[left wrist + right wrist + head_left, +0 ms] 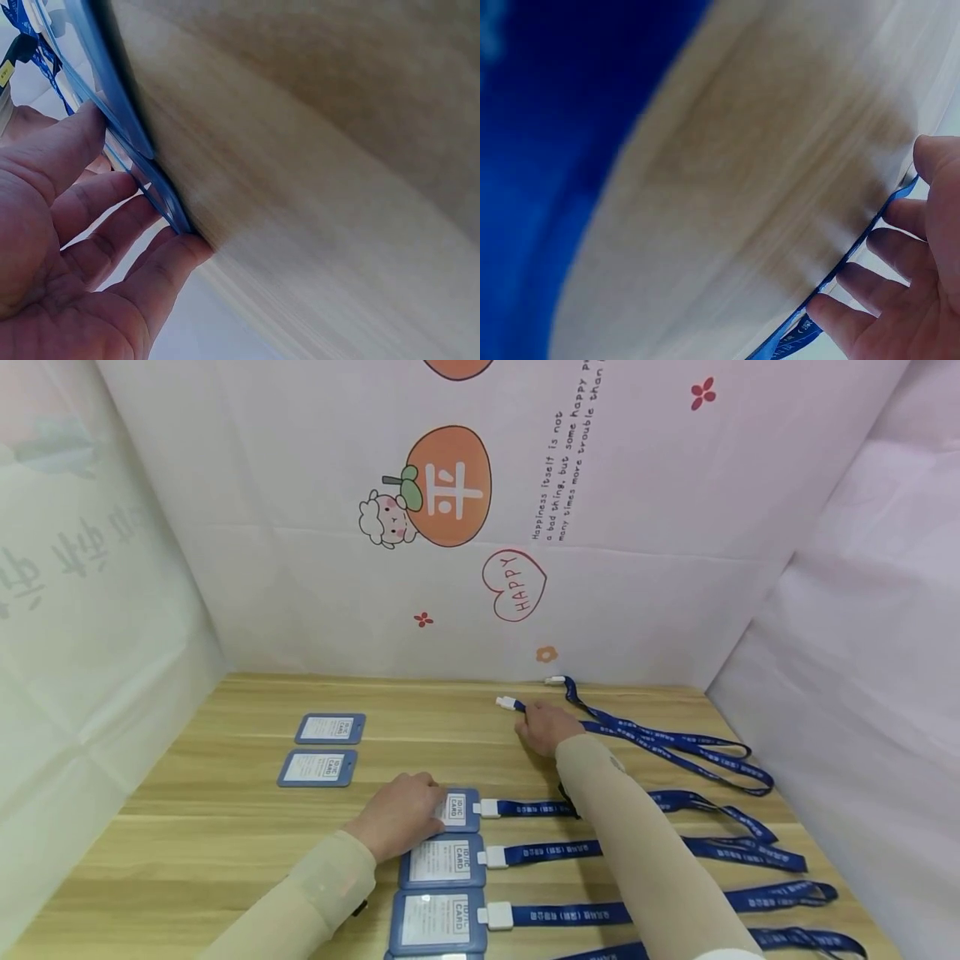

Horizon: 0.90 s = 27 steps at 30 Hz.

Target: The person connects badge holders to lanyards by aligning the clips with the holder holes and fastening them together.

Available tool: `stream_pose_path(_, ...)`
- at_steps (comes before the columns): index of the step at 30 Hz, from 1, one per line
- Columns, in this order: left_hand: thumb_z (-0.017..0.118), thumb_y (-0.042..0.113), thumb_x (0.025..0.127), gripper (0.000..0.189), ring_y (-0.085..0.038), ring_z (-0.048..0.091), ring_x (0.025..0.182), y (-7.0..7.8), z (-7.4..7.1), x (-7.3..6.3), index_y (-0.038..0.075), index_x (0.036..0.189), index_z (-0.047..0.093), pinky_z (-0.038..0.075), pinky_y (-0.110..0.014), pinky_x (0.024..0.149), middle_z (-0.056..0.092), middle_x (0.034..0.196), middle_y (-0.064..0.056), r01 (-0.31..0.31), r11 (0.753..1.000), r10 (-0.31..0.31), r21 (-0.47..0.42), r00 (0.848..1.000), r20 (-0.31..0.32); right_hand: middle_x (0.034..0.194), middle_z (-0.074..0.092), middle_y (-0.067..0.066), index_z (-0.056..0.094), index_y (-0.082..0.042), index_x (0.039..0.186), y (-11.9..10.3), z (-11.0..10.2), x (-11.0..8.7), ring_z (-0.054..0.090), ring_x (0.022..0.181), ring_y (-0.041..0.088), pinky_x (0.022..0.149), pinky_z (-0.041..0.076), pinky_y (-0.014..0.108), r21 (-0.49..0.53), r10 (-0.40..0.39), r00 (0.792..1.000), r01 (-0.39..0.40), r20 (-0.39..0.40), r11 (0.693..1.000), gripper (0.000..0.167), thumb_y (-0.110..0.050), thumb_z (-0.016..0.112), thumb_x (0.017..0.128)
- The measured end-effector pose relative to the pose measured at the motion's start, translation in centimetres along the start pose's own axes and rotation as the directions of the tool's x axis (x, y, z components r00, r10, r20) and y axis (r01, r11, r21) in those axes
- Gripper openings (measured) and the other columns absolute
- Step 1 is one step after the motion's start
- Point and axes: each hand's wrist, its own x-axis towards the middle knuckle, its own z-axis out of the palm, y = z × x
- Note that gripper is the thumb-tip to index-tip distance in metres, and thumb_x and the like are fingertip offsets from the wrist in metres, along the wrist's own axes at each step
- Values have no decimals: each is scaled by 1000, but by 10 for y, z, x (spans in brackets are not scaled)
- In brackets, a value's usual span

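My left hand point(397, 817) holds a blue ID card holder point(456, 810) by its edges, with the fingertips point(196, 246) at its rim. That holder tops a column of several, each in line with a white clip and a blue lanyard. My right hand point(546, 727) pinches a flat blue lanyard point(853, 246) just behind its white clip point(506, 702), low over the tabletop. Behind that hand, another blue lanyard point(573, 692) lies with its own white clip point(555, 680) toward the back wall. My right forearm hides parts of the nearer lanyards.
Two loose blue card holders point(332, 728) lie at the left rear of the wooden table point(225, 827). Printed white cloth walls point(300, 602) enclose the back and sides. Lower in the column, another card holder point(438, 922) joins its lanyard point(570, 914), which stretches right.
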Motion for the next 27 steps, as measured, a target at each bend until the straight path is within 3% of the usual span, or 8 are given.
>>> stream_pose_path(6, 82, 30, 91, 43, -29, 69, 108, 0, 0, 0, 6, 125, 74, 60, -43, 95, 72, 120, -12, 21, 1000, -21, -13, 1000, 16, 148, 58, 18, 55, 1, 143, -1, 0, -7, 57, 134, 41, 114, 47, 54, -33, -46, 999, 45, -29, 998, 51, -36, 45, 110)
stream_pose_path(15, 82, 31, 91, 42, -28, 69, 108, 0, -1, 0, 7, 125, 74, 60, -43, 95, 72, 120, -11, 27, 999, -27, -22, 999, 19, 137, 65, 18, 59, -1, 136, -3, 0, -12, 63, 126, 38, 110, 50, 54, -88, -66, 998, 64, -24, 994, 46, -36, 46, 110)
stream_pose_path(22, 82, 31, 91, 43, -28, 69, 108, 1, 0, 1, 7, 126, 74, 60, -42, 95, 72, 120, -11, 30, 999, -30, -16, 999, 20, 147, 59, 19, 48, -4, 151, -5, 2, -16, 58, 134, 39, 114, 47, 54, -93, -72, 997, 71, -10, 993, 52, -36, 48, 110)
stream_pose_path(27, 82, 31, 91, 44, -28, 69, 109, 2, 0, 1, 7, 127, 73, 60, -43, 96, 71, 120, -11, 36, 999, -36, -13, 999, 24, 154, 54, 19, 36, -14, 161, -6, 2, -19, 54, 140, 39, 116, 45, 55, -88, -88, 996, 88, 4, 992, 57, -37, 49, 111)
